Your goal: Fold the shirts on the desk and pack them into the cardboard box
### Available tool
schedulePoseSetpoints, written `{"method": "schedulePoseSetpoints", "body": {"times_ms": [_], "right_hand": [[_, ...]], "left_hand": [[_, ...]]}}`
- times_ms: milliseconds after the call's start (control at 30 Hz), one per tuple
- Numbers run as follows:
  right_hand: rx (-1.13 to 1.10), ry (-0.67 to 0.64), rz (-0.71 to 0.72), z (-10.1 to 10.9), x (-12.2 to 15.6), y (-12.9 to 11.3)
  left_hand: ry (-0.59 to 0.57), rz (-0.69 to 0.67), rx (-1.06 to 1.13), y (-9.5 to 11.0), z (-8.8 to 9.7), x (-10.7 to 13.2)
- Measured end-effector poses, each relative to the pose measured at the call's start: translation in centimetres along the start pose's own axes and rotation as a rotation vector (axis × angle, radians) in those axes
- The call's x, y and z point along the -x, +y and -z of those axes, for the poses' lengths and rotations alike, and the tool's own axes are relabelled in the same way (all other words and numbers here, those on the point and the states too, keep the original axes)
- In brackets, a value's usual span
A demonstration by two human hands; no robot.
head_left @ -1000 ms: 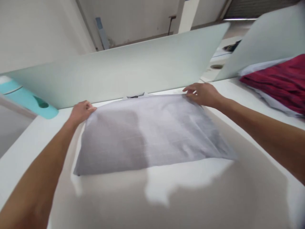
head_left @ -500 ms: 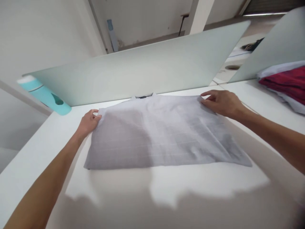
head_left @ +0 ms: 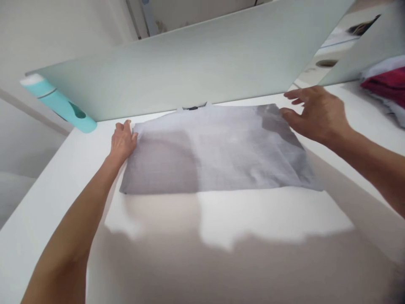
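A folded light grey checked shirt [head_left: 218, 147] lies flat on the white table [head_left: 259, 219], its collar toward the frosted divider. My left hand [head_left: 122, 140] rests flat, fingers stretched, on the table at the shirt's far left corner, touching its edge. My right hand [head_left: 316, 113] hovers at the far right corner, fingers spread and apart, thumb near the cloth, holding nothing.
A frosted glass divider [head_left: 196, 71] stands along the table's far edge. A teal bottle [head_left: 60, 103] lies at the left behind it. A dark red and white pile of clothes [head_left: 387, 86] sits at the far right.
Both hands have let go of the shirt's far corners. The left one has flattened beside the cloth and the right one has lifted and opened. The view has tilted down.
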State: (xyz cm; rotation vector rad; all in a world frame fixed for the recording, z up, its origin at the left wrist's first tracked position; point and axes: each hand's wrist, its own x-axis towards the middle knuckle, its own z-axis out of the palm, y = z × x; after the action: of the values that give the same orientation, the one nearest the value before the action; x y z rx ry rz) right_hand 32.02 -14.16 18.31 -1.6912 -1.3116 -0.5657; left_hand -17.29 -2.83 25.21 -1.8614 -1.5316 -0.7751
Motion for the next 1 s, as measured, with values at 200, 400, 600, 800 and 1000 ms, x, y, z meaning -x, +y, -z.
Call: {"method": "schedulePoseSetpoints", "body": {"times_ms": [200,400,600,800,1000], "right_hand": [[-0.119,-0.089,0.545,1.0,6.3,-2.9],[-0.005,-0.305,0.489,-1.5,10.4,-0.2],[0.124,-0.376,0.315,-0.6,10.2,3.1],[0.095,-0.195,0.488,0.0,10.1,-2.2],[0.03,-0.285,0.555,-3.5,11.0,-8.6]], "left_hand": [[-0.063,-0.315,0.108,4.0,1.9,6.3],[-0.255,-0.369,0.051,5.3,0.9,12.4],[-0.278,-0.324,-0.012,3.0,1.1,12.7],[-0.216,-0.312,-0.008,7.2,2.7,12.3],[-0.121,-0.4,0.062,13.6,1.5,11.4]]}}
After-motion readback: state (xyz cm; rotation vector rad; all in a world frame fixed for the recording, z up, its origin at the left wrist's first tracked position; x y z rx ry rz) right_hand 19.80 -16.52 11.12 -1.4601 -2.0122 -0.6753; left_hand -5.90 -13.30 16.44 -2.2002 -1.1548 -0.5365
